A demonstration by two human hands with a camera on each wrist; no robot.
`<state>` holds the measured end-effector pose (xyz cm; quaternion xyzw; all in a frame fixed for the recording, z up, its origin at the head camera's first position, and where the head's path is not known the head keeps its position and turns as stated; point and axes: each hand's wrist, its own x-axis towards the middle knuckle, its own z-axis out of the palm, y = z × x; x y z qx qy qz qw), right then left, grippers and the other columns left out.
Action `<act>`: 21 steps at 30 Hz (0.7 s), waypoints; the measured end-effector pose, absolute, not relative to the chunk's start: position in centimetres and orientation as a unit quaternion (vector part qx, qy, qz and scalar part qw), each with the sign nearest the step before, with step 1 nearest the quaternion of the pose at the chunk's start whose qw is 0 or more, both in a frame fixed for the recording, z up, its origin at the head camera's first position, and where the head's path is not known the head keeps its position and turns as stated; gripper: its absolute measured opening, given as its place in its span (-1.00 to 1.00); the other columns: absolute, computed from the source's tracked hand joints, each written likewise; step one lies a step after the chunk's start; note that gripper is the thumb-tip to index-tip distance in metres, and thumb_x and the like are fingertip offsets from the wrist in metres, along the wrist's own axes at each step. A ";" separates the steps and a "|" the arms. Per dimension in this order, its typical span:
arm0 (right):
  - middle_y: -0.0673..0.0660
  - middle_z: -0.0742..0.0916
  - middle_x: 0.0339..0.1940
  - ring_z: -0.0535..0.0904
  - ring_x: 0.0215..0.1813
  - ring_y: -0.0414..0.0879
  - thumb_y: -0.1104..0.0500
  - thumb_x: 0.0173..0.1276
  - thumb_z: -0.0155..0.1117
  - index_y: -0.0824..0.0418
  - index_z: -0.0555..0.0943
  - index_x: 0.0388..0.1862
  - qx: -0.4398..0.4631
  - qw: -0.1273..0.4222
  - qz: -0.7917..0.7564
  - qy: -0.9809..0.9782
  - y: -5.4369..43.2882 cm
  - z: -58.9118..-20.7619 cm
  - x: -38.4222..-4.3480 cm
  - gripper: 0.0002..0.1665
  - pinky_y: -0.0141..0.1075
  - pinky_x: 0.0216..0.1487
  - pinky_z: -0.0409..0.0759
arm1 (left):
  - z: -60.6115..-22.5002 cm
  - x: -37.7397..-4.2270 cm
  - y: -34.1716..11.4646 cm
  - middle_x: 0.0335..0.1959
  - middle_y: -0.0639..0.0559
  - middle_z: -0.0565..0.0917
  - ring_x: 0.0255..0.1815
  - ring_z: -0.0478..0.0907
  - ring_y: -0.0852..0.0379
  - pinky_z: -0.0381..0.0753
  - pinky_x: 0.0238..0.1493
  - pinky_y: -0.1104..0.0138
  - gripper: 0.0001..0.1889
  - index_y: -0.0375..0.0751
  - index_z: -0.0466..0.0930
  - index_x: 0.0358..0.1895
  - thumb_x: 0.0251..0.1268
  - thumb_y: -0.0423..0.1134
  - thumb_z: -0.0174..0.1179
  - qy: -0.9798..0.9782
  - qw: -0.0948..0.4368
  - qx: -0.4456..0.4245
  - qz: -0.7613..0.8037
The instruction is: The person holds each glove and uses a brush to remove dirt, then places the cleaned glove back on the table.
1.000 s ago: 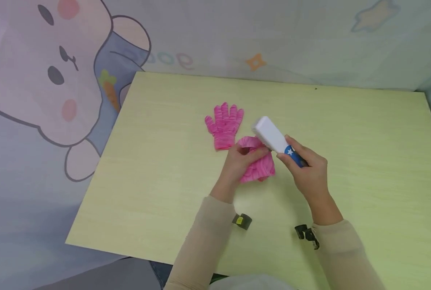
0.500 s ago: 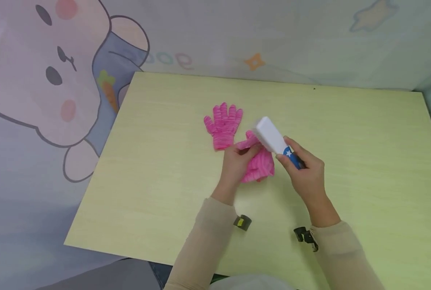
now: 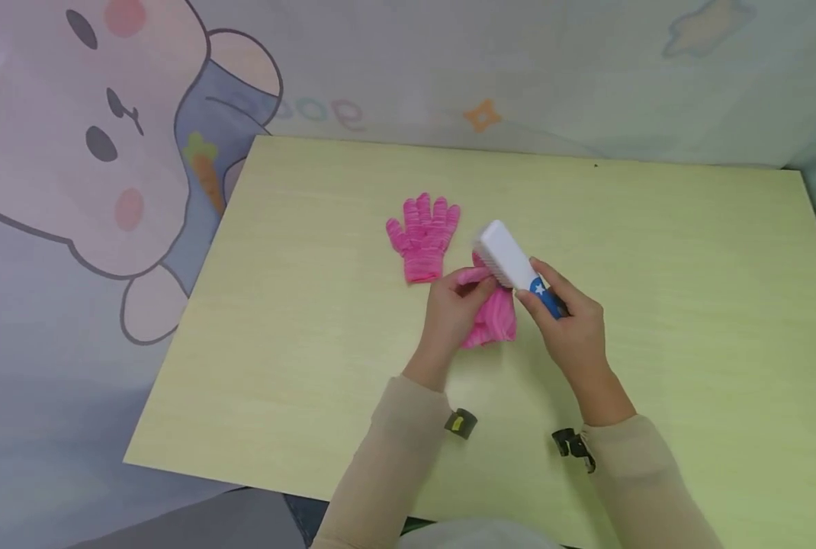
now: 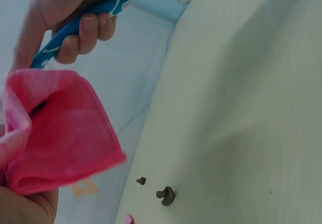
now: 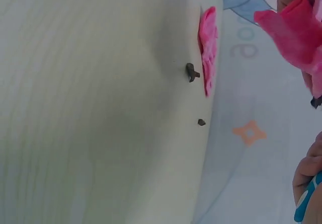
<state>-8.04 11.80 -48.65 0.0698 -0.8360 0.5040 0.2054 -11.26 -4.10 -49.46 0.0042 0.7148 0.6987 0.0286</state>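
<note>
My left hand point(image 3: 449, 313) pinches a pink knit glove point(image 3: 497, 319) above the table, its cuff hanging open in the left wrist view. A dark spot point(image 4: 38, 107) shows on the held glove in that view. My right hand point(image 3: 574, 332) grips a brush point(image 3: 507, 253) by its blue patterned handle point(image 4: 75, 26). The brush has a white back, and its bristles face the glove, right at the fabric beside the left thumb. A matching pink glove point(image 3: 423, 238) lies flat on the table, fingers pointing away, just beyond the left hand.
Two small dark brown pieces, a larger one point(image 5: 192, 73) and a smaller one point(image 5: 202, 122), lie on the pale yellow table point(image 3: 298, 320). A curtain point(image 3: 394, 69) with cartoon prints hangs behind the table. Black camera mounts point(image 3: 461, 423) sit at both wrists.
The brush and right hand have shifted slightly left along the held glove. The held glove has been turned and bunched a little; the glove on the table stays put.
</note>
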 end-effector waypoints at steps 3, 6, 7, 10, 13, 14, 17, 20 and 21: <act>0.09 0.48 -0.64 0.27 -0.60 -0.25 0.28 0.11 0.40 0.14 0.57 0.12 0.054 0.211 0.495 -0.841 12.3 -49.5 -8.4 -0.47 -0.53 -0.60 0.24 | -49.4 -11.1 -4.2 -0.23 -0.08 0.68 -0.28 0.57 0.19 0.58 -0.21 0.40 -0.79 -0.33 0.65 -0.14 0.18 -0.31 0.25 0.715 0.036 0.003 0.698; 0.10 0.48 -0.64 0.28 -0.58 -0.26 0.29 0.10 0.40 0.15 0.58 0.11 0.052 0.228 0.502 -0.833 12.5 -49.5 -8.4 -0.48 -0.54 -0.57 0.26 | -49.3 -11.0 -4.3 -0.23 -0.08 0.68 -0.27 0.57 0.17 0.58 -0.19 0.39 -0.78 -0.33 0.64 -0.14 0.17 -0.31 0.26 0.713 0.035 0.000 0.700; 0.10 0.48 -0.64 0.28 -0.58 -0.26 0.31 0.10 0.40 0.16 0.58 0.10 0.057 0.232 0.505 -0.829 12.4 -49.5 -8.4 -0.48 -0.54 -0.57 0.27 | -49.2 -11.0 -4.4 -0.23 -0.09 0.67 -0.26 0.57 0.16 0.58 -0.19 0.39 -0.78 -0.34 0.64 -0.14 0.17 -0.31 0.26 0.711 0.034 0.000 0.702; 0.09 0.49 -0.63 0.27 -0.59 -0.26 0.33 0.08 0.41 0.19 0.59 0.09 0.076 0.231 0.508 -0.827 12.3 -49.5 -8.3 -0.47 -0.53 -0.58 0.25 | -49.2 -11.0 -4.5 -0.21 -0.14 0.67 -0.24 0.58 0.15 0.58 -0.16 0.38 -0.78 -0.36 0.64 -0.15 0.14 -0.34 0.28 0.707 0.028 -0.001 0.706; 0.08 0.49 -0.63 0.27 -0.60 -0.24 0.31 0.09 0.40 0.17 0.58 0.10 0.089 0.217 0.498 -0.835 12.1 -49.5 -8.2 -0.47 -0.51 -0.61 0.23 | -49.2 -11.1 -4.6 -0.20 -0.16 0.67 -0.20 0.60 0.14 0.57 -0.13 0.39 -0.78 -0.37 0.64 -0.16 0.11 -0.37 0.29 0.706 0.023 0.002 0.707; 0.08 0.49 -0.62 0.27 -0.60 -0.24 0.30 0.09 0.40 0.16 0.58 0.10 0.088 0.211 0.494 -0.839 12.1 -49.5 -8.2 -0.47 -0.51 -0.61 0.23 | -49.2 -11.1 -4.6 -0.19 -0.16 0.67 -0.19 0.60 0.14 0.56 -0.12 0.39 -0.78 -0.38 0.64 -0.17 0.10 -0.38 0.30 0.707 0.022 0.003 0.707; 0.11 0.54 -0.59 0.30 -0.58 -0.22 0.27 0.06 0.43 0.17 0.59 0.07 0.081 0.199 0.491 -0.844 11.9 -49.4 -8.2 -0.48 -0.51 -0.60 0.25 | -49.1 -11.1 -4.6 -0.18 -0.13 0.67 -0.16 0.60 0.16 0.55 -0.10 0.39 -0.77 -0.36 0.64 -0.16 0.09 -0.37 0.31 0.705 0.026 0.003 0.709; 0.16 0.54 -0.60 0.31 -0.56 -0.16 0.27 -0.01 0.48 0.27 0.62 -0.04 0.085 0.198 0.488 -0.846 11.8 -49.5 -8.3 -0.52 -0.50 -0.56 0.25 | -49.1 -11.1 -4.5 -0.17 -0.07 0.68 -0.13 0.58 0.18 0.54 -0.08 0.38 -0.76 -0.32 0.65 -0.14 0.08 -0.36 0.32 0.700 0.037 0.003 0.713; 0.19 0.58 -0.58 0.34 -0.55 -0.13 0.29 -0.03 0.49 0.31 0.63 -0.09 0.089 0.201 0.487 -0.845 11.7 -49.5 -8.4 -0.55 -0.50 -0.53 0.26 | -49.1 -11.1 -4.5 -0.16 -0.05 0.68 -0.12 0.58 0.20 0.54 -0.08 0.38 -0.75 -0.30 0.65 -0.14 0.07 -0.35 0.32 0.701 0.040 0.002 0.712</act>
